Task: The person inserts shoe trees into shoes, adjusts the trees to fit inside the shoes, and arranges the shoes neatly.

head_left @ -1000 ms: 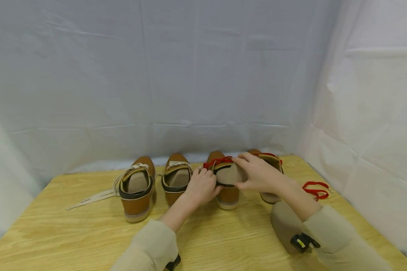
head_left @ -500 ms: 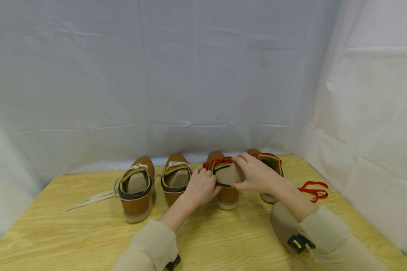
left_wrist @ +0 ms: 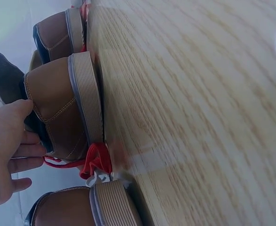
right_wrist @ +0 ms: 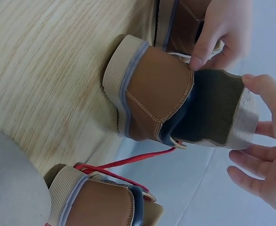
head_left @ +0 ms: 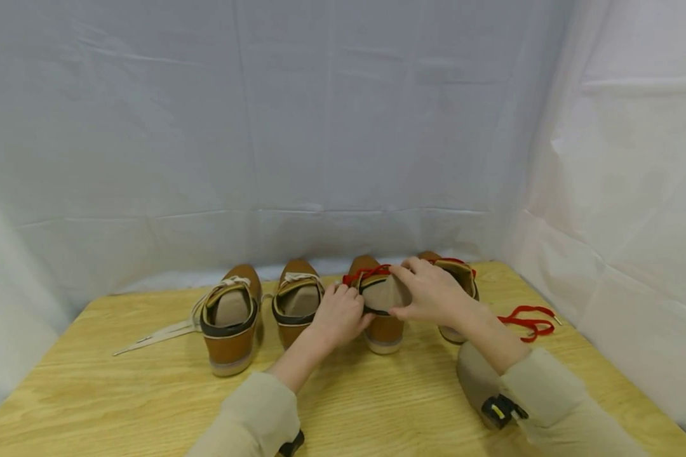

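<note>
Head view: an insole (head_left: 380, 296) sits partly inside a red-laced shoe (head_left: 385, 331), third from left. Left hand (head_left: 340, 311), at 9 o'clock, grips the collar; right hand (head_left: 434, 289), at 2 o'clock, holds the insole, fingers part-curled.

Left wrist view: thumb bears on the collar; fingertip contact is unclear. A slack grip risks the shoe sliding.

Right wrist view: thumb and fingers pinch the insole's projecting end, at 3 o'clock. Forcing it risks creasing. The lace (right_wrist: 138, 157), at 6 o'clock, could snag.
</note>
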Demonstrator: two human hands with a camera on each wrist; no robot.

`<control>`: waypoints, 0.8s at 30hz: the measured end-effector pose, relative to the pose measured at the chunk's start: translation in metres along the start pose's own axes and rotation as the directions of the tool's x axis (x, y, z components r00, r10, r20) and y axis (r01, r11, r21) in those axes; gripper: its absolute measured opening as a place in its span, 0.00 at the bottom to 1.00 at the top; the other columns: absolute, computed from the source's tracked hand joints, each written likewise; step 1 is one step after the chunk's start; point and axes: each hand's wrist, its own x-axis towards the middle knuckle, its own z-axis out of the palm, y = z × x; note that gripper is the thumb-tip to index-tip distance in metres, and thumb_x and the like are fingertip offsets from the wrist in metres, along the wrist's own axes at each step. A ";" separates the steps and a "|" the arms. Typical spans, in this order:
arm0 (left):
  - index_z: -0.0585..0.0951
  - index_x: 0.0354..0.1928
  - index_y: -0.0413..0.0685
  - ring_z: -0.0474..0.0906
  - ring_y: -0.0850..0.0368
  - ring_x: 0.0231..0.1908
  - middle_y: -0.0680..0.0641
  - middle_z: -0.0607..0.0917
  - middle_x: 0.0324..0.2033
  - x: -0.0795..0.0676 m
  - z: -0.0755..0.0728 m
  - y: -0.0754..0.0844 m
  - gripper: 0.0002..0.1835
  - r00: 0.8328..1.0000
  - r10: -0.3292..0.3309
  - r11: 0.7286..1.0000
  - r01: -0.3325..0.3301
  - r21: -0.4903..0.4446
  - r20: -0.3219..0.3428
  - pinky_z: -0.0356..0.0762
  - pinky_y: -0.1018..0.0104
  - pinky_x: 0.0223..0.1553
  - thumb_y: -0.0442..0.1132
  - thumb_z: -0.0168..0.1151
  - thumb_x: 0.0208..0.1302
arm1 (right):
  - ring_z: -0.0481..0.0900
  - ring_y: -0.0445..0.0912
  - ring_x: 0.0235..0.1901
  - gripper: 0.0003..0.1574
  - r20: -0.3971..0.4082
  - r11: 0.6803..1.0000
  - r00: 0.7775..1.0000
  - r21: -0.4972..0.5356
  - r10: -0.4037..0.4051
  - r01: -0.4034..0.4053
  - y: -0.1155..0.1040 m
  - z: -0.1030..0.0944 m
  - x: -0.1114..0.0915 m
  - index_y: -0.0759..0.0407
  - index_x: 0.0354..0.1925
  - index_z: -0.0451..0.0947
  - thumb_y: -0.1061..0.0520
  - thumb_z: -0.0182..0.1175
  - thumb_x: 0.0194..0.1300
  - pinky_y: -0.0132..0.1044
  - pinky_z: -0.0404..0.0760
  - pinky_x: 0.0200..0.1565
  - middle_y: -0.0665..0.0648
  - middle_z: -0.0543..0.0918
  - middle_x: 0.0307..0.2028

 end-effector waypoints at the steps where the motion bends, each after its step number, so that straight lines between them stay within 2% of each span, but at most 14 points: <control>1: 0.81 0.29 0.46 0.75 0.52 0.38 0.49 0.79 0.29 0.000 0.000 0.000 0.21 1.000 -0.002 1.000 0.002 0.000 0.003 0.68 0.56 0.50 0.58 0.58 0.60 | 0.74 0.50 0.37 0.44 -0.004 1.000 1.000 -0.014 -0.002 0.002 0.000 0.000 0.000 0.61 0.58 0.71 0.39 0.68 0.50 0.41 0.75 0.33 0.60 0.74 0.44; 5: 0.81 0.30 0.46 0.75 0.51 0.39 0.49 0.79 0.30 0.000 0.001 0.000 0.21 1.000 -0.004 1.000 0.004 0.005 0.010 0.68 0.56 0.50 0.58 0.58 0.60 | 0.73 0.49 0.36 0.43 -0.016 0.998 1.000 -0.053 -0.018 0.017 0.002 0.003 0.001 0.59 0.56 0.72 0.36 0.68 0.48 0.40 0.73 0.31 0.58 0.74 0.42; 12: 0.81 0.30 0.46 0.75 0.52 0.39 0.49 0.79 0.29 0.001 0.002 -0.001 0.21 1.000 0.002 1.000 -0.002 0.011 0.010 0.68 0.56 0.49 0.58 0.58 0.60 | 0.74 0.52 0.38 0.47 -0.067 0.992 0.996 -0.111 -0.060 0.052 0.004 0.007 0.003 0.62 0.52 0.72 0.32 0.68 0.44 0.43 0.76 0.35 0.59 0.74 0.41; 19: 0.81 0.28 0.47 0.75 0.52 0.38 0.49 0.78 0.29 0.002 0.002 0.000 0.20 1.000 -0.008 1.000 0.008 0.002 0.015 0.68 0.57 0.48 0.58 0.59 0.59 | 0.74 0.54 0.41 0.50 -0.059 0.983 0.998 -0.182 0.001 -0.012 0.002 0.007 0.002 0.60 0.52 0.72 0.26 0.65 0.41 0.47 0.74 0.38 0.59 0.74 0.42; 24: 0.80 0.28 0.47 0.75 0.52 0.38 0.49 0.78 0.28 0.002 0.002 -0.001 0.20 1.000 -0.007 1.000 0.007 0.000 0.016 0.68 0.57 0.49 0.58 0.59 0.60 | 0.73 0.54 0.42 0.51 -0.050 0.976 0.999 -0.218 0.012 -0.023 -0.001 0.006 0.003 0.60 0.52 0.72 0.26 0.65 0.41 0.48 0.72 0.41 0.59 0.75 0.41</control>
